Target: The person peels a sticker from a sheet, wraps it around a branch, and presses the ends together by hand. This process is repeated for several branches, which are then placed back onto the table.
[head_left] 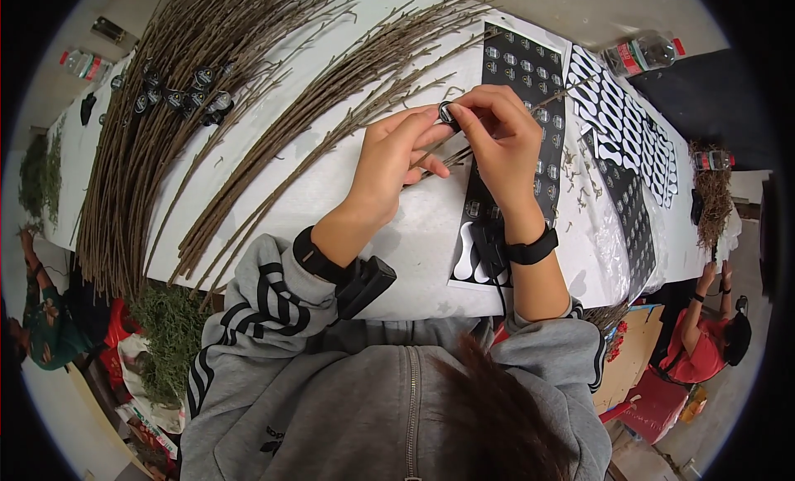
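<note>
A black round sticker [446, 113] is pinched between the fingertips of both my hands, over the middle of the white table. My left hand [383, 162] comes in from the left, its thumb and forefinger closed at the sticker's edge and its lower fingers partly curled. On the other side my right hand [507, 141] grips the sticker with thumb and fingers. A thin brown twig [556, 97] runs behind the hands and sticks out to the upper right; where it meets the sticker is hidden. Under my right wrist lies a black sheet of round stickers [537, 141].
Bundled twigs [157, 150] with black tags [203, 79] lie at left, with loose twigs [290, 121] nearer the middle. White-patterned sticker sheets [629, 125], clear plastic [609, 249] and bottles [646, 55] are at right. Greenery [170, 340] stands below the table's left edge. Other people [700, 344] work at both sides.
</note>
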Demonstrator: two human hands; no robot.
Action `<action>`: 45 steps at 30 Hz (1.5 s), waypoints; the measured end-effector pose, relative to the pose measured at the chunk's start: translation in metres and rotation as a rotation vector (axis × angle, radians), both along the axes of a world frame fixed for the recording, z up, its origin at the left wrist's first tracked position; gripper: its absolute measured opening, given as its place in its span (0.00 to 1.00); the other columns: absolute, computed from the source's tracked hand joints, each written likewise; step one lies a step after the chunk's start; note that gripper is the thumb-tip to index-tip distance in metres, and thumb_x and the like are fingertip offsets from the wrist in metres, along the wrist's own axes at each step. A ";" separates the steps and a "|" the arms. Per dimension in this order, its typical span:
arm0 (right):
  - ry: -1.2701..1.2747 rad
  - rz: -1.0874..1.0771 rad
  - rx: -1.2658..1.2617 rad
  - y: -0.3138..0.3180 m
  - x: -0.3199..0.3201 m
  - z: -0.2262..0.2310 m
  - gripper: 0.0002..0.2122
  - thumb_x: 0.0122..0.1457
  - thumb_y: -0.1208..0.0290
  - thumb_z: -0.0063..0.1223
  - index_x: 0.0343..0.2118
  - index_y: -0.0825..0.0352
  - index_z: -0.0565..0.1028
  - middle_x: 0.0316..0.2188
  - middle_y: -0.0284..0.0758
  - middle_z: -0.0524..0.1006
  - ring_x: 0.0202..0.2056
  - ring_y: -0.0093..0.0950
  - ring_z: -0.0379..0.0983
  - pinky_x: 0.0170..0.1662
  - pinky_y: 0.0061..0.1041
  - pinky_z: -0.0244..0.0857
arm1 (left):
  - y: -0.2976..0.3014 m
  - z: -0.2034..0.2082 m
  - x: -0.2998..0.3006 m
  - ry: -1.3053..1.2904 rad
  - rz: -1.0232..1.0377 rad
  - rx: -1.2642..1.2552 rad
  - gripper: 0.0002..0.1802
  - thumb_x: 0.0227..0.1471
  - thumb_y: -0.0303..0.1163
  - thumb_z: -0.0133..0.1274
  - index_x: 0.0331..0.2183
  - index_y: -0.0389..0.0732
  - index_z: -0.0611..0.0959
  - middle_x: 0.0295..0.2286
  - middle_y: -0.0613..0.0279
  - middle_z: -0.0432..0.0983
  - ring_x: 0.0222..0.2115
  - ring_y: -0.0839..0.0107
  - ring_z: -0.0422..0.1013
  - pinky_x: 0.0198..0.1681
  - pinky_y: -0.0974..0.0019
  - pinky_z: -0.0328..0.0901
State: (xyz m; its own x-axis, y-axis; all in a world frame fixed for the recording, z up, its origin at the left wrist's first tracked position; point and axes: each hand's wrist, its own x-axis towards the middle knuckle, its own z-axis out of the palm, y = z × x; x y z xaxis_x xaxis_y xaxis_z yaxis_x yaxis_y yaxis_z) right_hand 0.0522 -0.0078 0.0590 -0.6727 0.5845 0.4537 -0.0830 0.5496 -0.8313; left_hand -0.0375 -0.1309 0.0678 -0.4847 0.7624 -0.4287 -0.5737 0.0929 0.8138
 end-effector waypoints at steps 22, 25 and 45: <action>0.034 0.011 0.051 0.002 -0.003 -0.006 0.05 0.50 0.81 0.57 0.30 0.67 0.78 0.30 0.31 0.72 0.26 0.18 0.69 0.24 0.16 0.60 | 0.005 -0.005 0.005 0.147 0.012 0.093 0.17 0.52 0.29 0.55 0.44 0.32 0.78 0.31 0.61 0.79 0.16 0.82 0.66 0.21 0.79 0.63; -0.008 0.071 -0.053 0.001 0.001 -0.002 0.05 0.53 0.85 0.52 0.32 0.71 0.76 0.34 0.33 0.69 0.32 0.18 0.68 0.34 0.16 0.64 | 0.007 -0.007 0.004 0.185 0.000 0.063 0.17 0.53 0.30 0.55 0.44 0.33 0.79 0.29 0.63 0.79 0.16 0.82 0.66 0.21 0.78 0.62; 0.068 0.226 -0.194 0.018 0.012 0.008 0.02 0.53 0.84 0.52 0.27 0.72 0.76 0.41 0.35 0.70 0.37 0.18 0.69 0.38 0.18 0.65 | -0.063 -0.006 -0.038 0.974 -0.081 -0.105 0.21 0.51 0.27 0.52 0.49 0.37 0.74 0.42 0.55 0.73 0.39 0.65 0.70 0.43 0.67 0.64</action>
State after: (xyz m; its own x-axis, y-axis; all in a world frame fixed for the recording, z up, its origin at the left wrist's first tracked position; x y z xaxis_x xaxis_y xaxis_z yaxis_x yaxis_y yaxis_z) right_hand 0.0644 0.0104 0.0669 -0.7675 0.5033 0.3971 -0.2448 0.3424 -0.9071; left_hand -0.0758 -0.1943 0.0613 -0.6103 0.7896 0.0633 0.3554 0.2016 0.9127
